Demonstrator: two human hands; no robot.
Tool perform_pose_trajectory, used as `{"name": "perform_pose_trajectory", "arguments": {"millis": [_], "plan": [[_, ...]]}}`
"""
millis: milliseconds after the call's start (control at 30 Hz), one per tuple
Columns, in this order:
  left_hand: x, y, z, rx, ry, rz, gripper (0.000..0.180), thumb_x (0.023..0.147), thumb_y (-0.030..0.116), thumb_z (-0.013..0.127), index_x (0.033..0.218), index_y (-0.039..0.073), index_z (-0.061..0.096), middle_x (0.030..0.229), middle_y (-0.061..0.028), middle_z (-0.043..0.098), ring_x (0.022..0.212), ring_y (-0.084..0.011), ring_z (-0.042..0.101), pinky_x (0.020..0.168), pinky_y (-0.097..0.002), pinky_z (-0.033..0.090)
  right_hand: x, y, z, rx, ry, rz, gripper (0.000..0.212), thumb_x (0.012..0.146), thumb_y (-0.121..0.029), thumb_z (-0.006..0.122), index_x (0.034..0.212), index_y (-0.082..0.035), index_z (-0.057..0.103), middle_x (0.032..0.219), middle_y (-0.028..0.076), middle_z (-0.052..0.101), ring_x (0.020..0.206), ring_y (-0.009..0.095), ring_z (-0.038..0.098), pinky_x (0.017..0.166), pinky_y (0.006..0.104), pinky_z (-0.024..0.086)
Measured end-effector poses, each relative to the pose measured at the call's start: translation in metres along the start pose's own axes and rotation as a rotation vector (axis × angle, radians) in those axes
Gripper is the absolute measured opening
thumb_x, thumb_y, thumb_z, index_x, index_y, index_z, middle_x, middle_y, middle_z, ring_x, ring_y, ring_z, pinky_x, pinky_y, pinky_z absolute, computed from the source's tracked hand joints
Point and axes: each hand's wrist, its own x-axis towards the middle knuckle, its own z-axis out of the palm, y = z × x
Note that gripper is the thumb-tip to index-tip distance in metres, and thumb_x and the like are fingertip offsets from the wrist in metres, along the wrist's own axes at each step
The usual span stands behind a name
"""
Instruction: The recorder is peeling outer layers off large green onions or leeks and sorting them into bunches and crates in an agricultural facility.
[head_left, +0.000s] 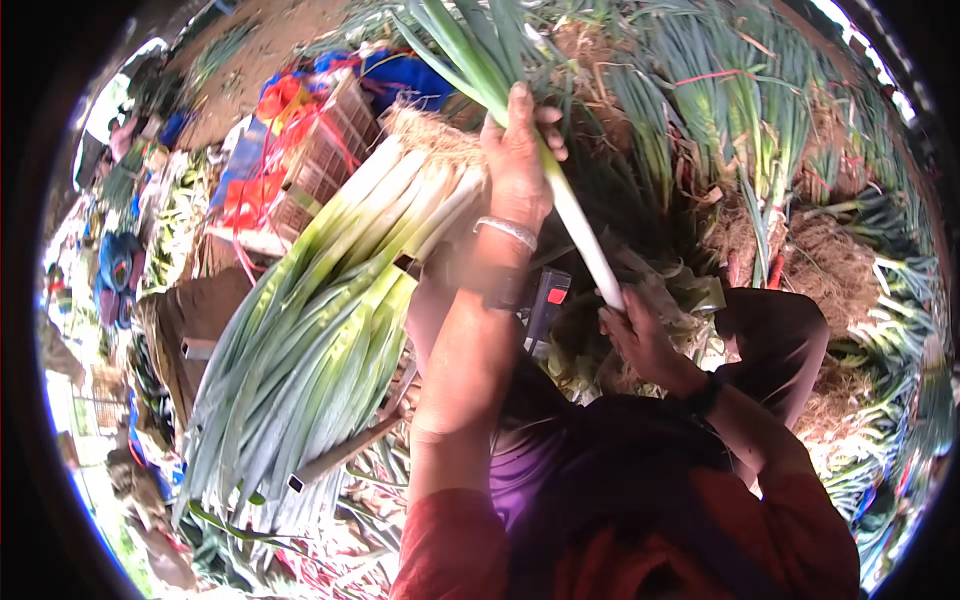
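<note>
My left hand (pixel 518 165) is closed round a long green onion (pixel 578 220), gripping it where the white stalk meets the green leaves. The onion slants down to the right, leaves at the top. At its white lower end, my right hand (pixel 645 340) pinches the tip between thumb and fingers, so the root end is partly hidden. Left of my left forearm lies a big pile of green onions (pixel 340 290), roots at the far end and leaves hanging toward the near left. Its roots come close to my left hand.
Metal tubes of a stand (pixel 340 455) show under the pile. Beyond it is a plastic crate (pixel 330 140) with red straps and blue cloth. Bundles of green onions (pixel 740 110) fill the far right. A dark device with a red square (pixel 548 300) sits between my arms, near peeled leaves (pixel 690 290).
</note>
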Motion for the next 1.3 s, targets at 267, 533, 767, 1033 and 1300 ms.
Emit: {"name": "perform_pose_trajectory", "arguments": {"millis": [267, 533, 767, 1033, 1300], "plan": [[-0.042, 0.16, -0.04, 0.352, 0.079, 0.517, 0.037, 0.093, 0.038, 0.054, 0.099, 0.002, 0.059, 0.093, -0.0102, 0.063, 0.085, -0.0202, 0.062, 0.08, -0.0364, 0.052, 0.132, -0.07, -0.009, -0.289, 0.123, -0.376, 0.026, 0.086, -0.001, 0.062, 0.11, 0.001, 0.053, 0.099, 0.009, 0.059, 0.093, 0.016, 0.059, 0.079, 0.0294, 0.05], [-0.136, 0.211, -0.14, 0.69, 0.492, 0.596, 0.052, 0.097, 0.041, 0.043, 0.126, -0.001, 0.049, 0.112, -0.0217, 0.061, 0.094, -0.0314, 0.065, 0.073, -0.0356, 0.057, 0.274, -0.116, 0.119, -0.508, -0.127, -0.765, 0.023, 0.087, -0.014, 0.058, 0.109, -0.007, 0.056, 0.099, 0.01, 0.059, 0.092, 0.03, 0.058, 0.079, 0.0396, 0.049], [-0.164, 0.191, -0.192, 1.227, 0.463, 0.125, 0.043, 0.096, 0.035, 0.05, 0.105, -0.006, 0.062, 0.081, -0.0135, 0.069, 0.069, -0.0176, 0.067, 0.065, -0.0301, 0.056, 0.324, -0.018, 0.194, -1.049, -0.464, -0.781, 0.028, 0.081, -0.004, 0.049, 0.108, -0.005, 0.051, 0.111, 0.011, 0.055, 0.112, 0.028, 0.047, 0.099, 0.0439, 0.035], [-0.078, 0.19, -0.193, 1.867, 0.155, 0.266, 0.026, 0.089, 0.01, 0.057, 0.113, -0.001, 0.06, 0.112, -0.0175, 0.061, 0.103, -0.0313, 0.059, 0.09, -0.0366, 0.044, 0.352, 0.025, 0.216, -0.992, -0.22, -0.816, 0.029, 0.081, 0.004, 0.044, 0.107, -0.002, 0.055, 0.124, 0.016, 0.052, 0.126, 0.033, 0.041, 0.105, 0.0462, 0.032], [-0.061, 0.189, -0.248, 2.292, 0.005, 0.129, 0.041, 0.078, 0.021, 0.068, 0.117, 0.01, 0.061, 0.094, -0.0115, 0.054, 0.092, -0.0293, 0.053, 0.08, -0.0431, 0.042, 0.354, 0.022, 0.213, -0.893, -0.477, -0.568, 0.02, 0.08, 0.004, 0.044, 0.099, 0.004, 0.052, 0.11, 0.02, 0.052, 0.104, 0.031, 0.055, 0.089, 0.0391, 0.046]]}}
